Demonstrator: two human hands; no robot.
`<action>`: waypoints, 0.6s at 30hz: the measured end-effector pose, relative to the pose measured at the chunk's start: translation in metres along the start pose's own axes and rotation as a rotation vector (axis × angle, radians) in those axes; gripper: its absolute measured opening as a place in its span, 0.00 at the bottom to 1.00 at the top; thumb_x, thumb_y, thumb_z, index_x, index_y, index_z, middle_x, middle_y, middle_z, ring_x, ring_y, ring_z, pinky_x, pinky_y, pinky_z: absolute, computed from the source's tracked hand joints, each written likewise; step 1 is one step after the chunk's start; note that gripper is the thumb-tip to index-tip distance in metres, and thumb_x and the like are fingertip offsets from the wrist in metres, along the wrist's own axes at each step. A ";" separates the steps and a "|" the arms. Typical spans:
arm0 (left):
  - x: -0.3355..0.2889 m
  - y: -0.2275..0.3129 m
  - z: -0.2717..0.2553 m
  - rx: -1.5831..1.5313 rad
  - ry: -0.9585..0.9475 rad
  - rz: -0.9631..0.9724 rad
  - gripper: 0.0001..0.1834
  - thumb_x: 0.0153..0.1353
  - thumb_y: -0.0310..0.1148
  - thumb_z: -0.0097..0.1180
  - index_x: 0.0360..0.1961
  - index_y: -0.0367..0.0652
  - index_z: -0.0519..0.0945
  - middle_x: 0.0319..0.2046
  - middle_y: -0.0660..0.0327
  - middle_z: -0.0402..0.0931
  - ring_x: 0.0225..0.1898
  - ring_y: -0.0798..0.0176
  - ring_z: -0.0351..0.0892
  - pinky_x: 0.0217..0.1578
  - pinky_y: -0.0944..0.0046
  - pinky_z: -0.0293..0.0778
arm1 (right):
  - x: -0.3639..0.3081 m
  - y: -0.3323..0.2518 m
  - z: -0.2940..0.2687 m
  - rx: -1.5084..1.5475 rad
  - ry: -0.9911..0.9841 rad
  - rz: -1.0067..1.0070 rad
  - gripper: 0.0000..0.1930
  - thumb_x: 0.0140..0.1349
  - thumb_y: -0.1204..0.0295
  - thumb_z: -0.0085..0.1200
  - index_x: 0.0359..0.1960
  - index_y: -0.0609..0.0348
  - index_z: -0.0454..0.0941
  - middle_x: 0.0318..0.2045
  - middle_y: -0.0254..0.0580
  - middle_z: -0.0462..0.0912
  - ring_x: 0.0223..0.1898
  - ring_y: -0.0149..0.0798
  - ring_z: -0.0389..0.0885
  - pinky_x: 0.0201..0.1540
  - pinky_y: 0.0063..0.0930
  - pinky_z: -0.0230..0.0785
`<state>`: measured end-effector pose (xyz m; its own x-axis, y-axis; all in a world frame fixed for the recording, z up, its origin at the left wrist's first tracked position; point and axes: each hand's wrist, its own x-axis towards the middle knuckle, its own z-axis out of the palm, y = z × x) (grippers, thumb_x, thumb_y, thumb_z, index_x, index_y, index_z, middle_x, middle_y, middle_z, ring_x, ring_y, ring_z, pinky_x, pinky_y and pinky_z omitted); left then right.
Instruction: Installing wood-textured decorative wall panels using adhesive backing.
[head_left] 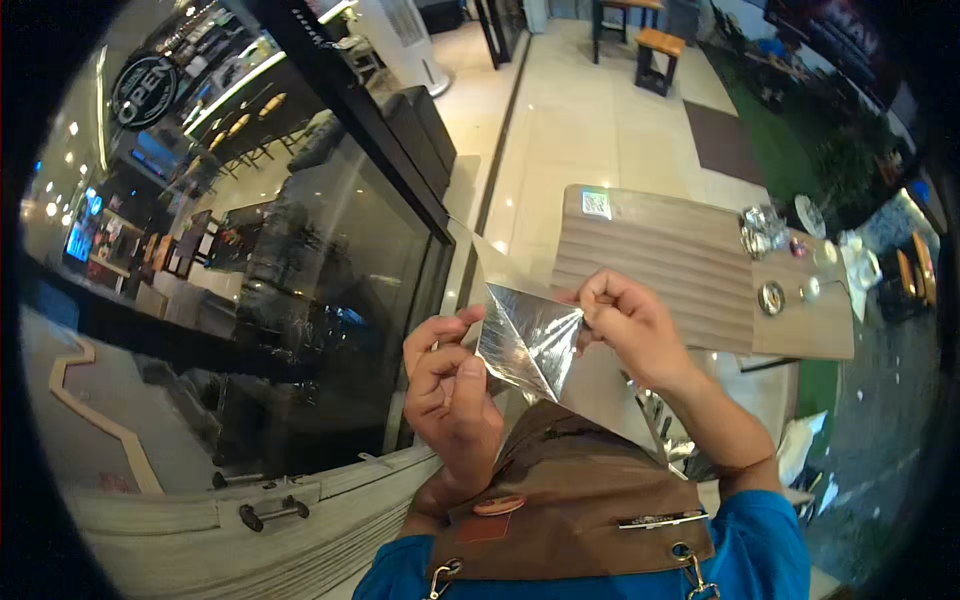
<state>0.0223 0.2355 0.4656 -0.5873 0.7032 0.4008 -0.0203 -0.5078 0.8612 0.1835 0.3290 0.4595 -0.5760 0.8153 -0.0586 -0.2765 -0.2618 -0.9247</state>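
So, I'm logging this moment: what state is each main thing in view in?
Silver sheet: held up, creased diagonally
Left hand: fingers curled, gripping the sheet's left edge
Right hand: pinching the sheet's right corner
Brown apron: worn
Silver clump: crumpled, on the table
Round metal dish: uncovered, contents unclear

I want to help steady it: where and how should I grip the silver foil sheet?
Probably pinch the silver foil sheet by its pointed near corner, from the apron side: it looks thin, and that corner is free, while the left hand holds its left edge and the right hand its right corner.
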 end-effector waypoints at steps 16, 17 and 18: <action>0.047 0.041 -0.032 0.062 0.429 -0.158 0.09 0.60 0.26 0.55 0.41 0.34 0.77 0.37 0.58 0.78 0.37 0.61 0.81 0.39 0.56 0.81 | 0.125 -0.007 -0.034 -0.085 -0.454 -0.176 0.15 0.55 0.83 0.62 0.36 0.57 0.66 0.26 0.30 0.73 0.29 0.22 0.74 0.31 0.17 0.69; 0.045 0.042 -0.045 0.008 0.384 -0.151 0.12 0.59 0.26 0.57 0.43 0.34 0.77 0.33 0.58 0.79 0.36 0.60 0.81 0.39 0.54 0.81 | 0.134 -0.005 -0.039 -0.266 -0.427 -0.225 0.16 0.54 0.85 0.61 0.36 0.58 0.65 0.27 0.30 0.71 0.28 0.24 0.76 0.29 0.21 0.72; 0.041 0.043 -0.057 0.014 0.420 -0.186 0.12 0.59 0.26 0.57 0.43 0.32 0.77 0.35 0.55 0.79 0.36 0.58 0.81 0.40 0.52 0.81 | 0.137 -0.003 -0.048 -0.220 -0.494 -0.291 0.16 0.54 0.85 0.61 0.36 0.58 0.65 0.27 0.30 0.71 0.28 0.24 0.76 0.29 0.21 0.72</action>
<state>-0.0491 0.2142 0.5014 -0.8520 0.5174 0.0800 -0.1474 -0.3836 0.9117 0.1421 0.4666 0.4359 -0.8040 0.4878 0.3402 -0.3407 0.0911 -0.9358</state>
